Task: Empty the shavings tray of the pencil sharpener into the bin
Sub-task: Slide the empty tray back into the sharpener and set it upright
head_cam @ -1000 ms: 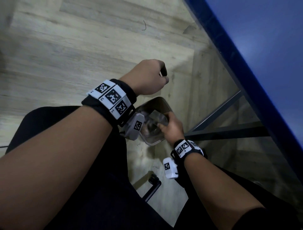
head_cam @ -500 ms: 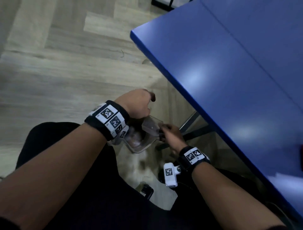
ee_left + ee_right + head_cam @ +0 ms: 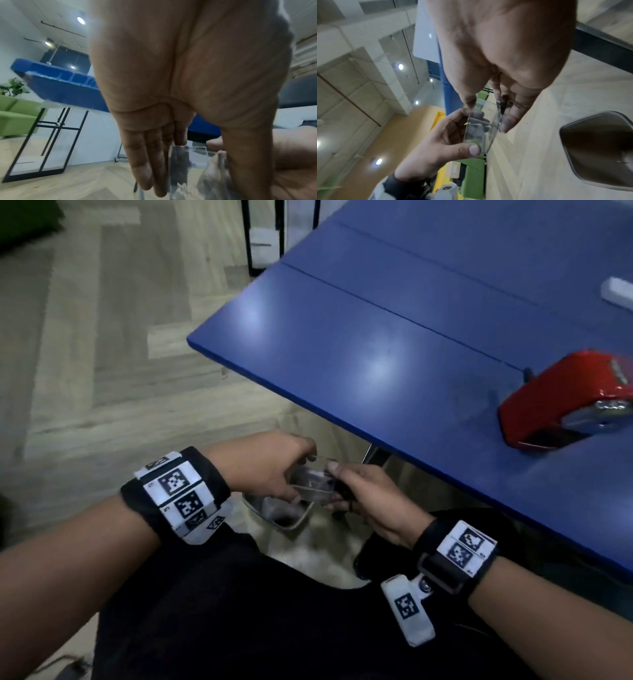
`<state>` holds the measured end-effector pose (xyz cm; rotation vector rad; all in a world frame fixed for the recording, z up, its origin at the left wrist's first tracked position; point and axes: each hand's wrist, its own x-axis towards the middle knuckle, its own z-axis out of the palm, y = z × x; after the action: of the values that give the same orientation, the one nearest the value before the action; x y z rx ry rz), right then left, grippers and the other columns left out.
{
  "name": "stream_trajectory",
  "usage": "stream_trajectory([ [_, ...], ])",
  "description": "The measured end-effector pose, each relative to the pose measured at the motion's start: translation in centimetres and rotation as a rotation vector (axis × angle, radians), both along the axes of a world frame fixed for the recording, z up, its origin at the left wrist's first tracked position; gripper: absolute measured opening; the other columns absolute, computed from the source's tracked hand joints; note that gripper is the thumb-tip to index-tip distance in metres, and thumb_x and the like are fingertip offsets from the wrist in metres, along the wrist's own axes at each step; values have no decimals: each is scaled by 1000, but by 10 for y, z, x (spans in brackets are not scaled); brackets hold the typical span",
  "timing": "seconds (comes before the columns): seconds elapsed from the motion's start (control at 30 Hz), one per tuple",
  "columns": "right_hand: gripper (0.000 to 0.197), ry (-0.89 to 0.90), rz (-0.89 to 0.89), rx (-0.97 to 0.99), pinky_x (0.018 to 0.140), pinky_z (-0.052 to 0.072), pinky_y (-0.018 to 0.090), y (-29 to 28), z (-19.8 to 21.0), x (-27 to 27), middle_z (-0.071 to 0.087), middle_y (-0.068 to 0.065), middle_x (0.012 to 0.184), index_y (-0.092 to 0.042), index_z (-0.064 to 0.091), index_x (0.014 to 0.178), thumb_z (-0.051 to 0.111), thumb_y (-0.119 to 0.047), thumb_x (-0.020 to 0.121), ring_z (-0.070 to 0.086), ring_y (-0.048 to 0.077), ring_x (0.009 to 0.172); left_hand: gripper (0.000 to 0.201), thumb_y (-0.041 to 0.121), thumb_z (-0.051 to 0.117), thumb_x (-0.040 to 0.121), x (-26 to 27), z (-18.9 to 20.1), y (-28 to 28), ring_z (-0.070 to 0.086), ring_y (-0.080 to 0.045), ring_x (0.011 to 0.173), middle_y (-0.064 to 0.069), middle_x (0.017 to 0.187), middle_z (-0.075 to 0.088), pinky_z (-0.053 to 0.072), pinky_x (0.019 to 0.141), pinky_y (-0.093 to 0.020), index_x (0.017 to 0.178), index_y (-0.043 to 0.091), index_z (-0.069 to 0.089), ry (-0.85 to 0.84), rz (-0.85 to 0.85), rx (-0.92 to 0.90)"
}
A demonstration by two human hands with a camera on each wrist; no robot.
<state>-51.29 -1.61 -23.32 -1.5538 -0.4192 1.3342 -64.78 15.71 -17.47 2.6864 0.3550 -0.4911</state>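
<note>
Down below the bench edge, over the person's lap, both hands meet on the shavings tray (image 3: 310, 486), a small clear plastic box held in the air right above the bin (image 3: 274, 513). Starting on the left: the left hand (image 3: 263, 467) comes in from that side with its fingers (image 3: 142, 166) laid fairly straight along one wall of the tray and the thumb on the opposite side, so it's pinching the tray between them. From the right wrist view you can see that thumb tip pressed flat on the clear wall. Next over, the right hand (image 3: 363, 498) grips the other end of the tray, thumb on the top edge and fingers curled underneath it. Some dark smudgy residue shows through the plastic, can't really tell how much is in there. The bin sits on the wooden floor (image 3: 85, 371) directly under the hands, grey with a rounded rim, with dark bits at the bottom. Farther right and up top, the blue bench (image 3: 394, 344) carries the red pencil sharpener (image 3: 561, 402) near its right end, well apart from the tray, with a blurry white object (image 3: 616, 294) behind it.
</note>
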Motion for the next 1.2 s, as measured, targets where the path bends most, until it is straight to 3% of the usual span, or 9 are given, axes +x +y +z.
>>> stream_trajectory([
  [0.17, 32, -52, 1, 54, 97, 63, 49, -57, 51, 5, 83, 4, 102, -8, 76, 119, 67, -35, 105, 79, 17, 84, 52, 61, 80, 69, 0, 52, -37, 63, -5, 86, 15, 98, 65, 56, 74, -34, 109, 38, 55, -66, -12, -59],
  [0.23, 42, -171, -9, 95, 101, 62, 52, -83, 67, 12, 82, 2, 116, -15, 72, 131, 75, -42, 99, 81, 19, 101, 53, 63, 79, 69, 6, 72, -49, 64, -3, 89, 18, 101, 65, 57, 76, -33, 111, 41, 54, -76, -38, -60],
  [0.33, 76, -378, 5, 180, 107, 59, 45, -123, 89, 23, 71, -5, 140, -31, 62, 145, 90, -57, 79, 72, 15, 126, 54, 62, 79, 72, 23, 103, -70, 62, -2, 96, 20, 107, 63, 56, 81, -31, 115, 41, 54, -95, -108, -31],
  [0.4, 84, -495, 22, 218, 109, 57, 39, -146, 103, 29, 68, -8, 145, -33, 56, 151, 94, -49, 77, 67, 10, 133, 54, 60, 79, 73, 38, 120, -86, 61, -1, 97, 19, 108, 63, 54, 82, -31, 116, 39, 54, -109, -174, 5],
  [0.57, 88, -818, 4, 174, 108, 57, 34, -186, 128, 44, 68, -17, 140, -38, 54, 152, 92, -54, 75, 67, 1, 128, 54, 59, 78, 75, 87, 147, -125, 57, -1, 99, 22, 106, 58, 48, 81, -22, 119, 39, 53, -134, -357, 77],
  [0.77, 74, -961, -113, 102, 102, 60, 30, -222, 145, 65, 71, -22, 131, -37, 61, 145, 91, -50, 78, 70, -5, 118, 60, 56, 81, 77, 132, 156, -155, 53, 2, 95, 24, 106, 53, 45, 80, -15, 127, 36, 55, -171, -443, 73],
  [0.97, 70, -997, -210, 79, 102, 60, 26, -246, 146, 79, 74, -20, 129, -32, 65, 141, 94, -45, 78, 71, -5, 116, 75, 57, 83, 75, 152, 176, -153, 58, 3, 105, 21, 124, 61, 50, 93, -18, 140, 36, 52, -152, -486, 62],
  [1.1, 67, -969, -292, 58, 101, 59, 21, -257, 143, 85, 75, -21, 123, -30, 68, 137, 96, -42, 77, 71, -7, 115, 71, 54, 83, 77, 171, 210, -122, 62, 3, 107, 20, 125, 63, 56, 93, -25, 139, 40, 52, -271, -415, 80],
  [1.2, 67, -971, -332, 0, 97, 58, 16, -261, 144, 84, 73, -25, 119, -33, 67, 132, 97, -43, 73, 70, -8, 110, 76, 67, 73, 79, 197, 215, -113, 62, -1, 113, 16, 136, 57, 58, 94, -31, 145, 42, 46, -326, -324, 35],
])
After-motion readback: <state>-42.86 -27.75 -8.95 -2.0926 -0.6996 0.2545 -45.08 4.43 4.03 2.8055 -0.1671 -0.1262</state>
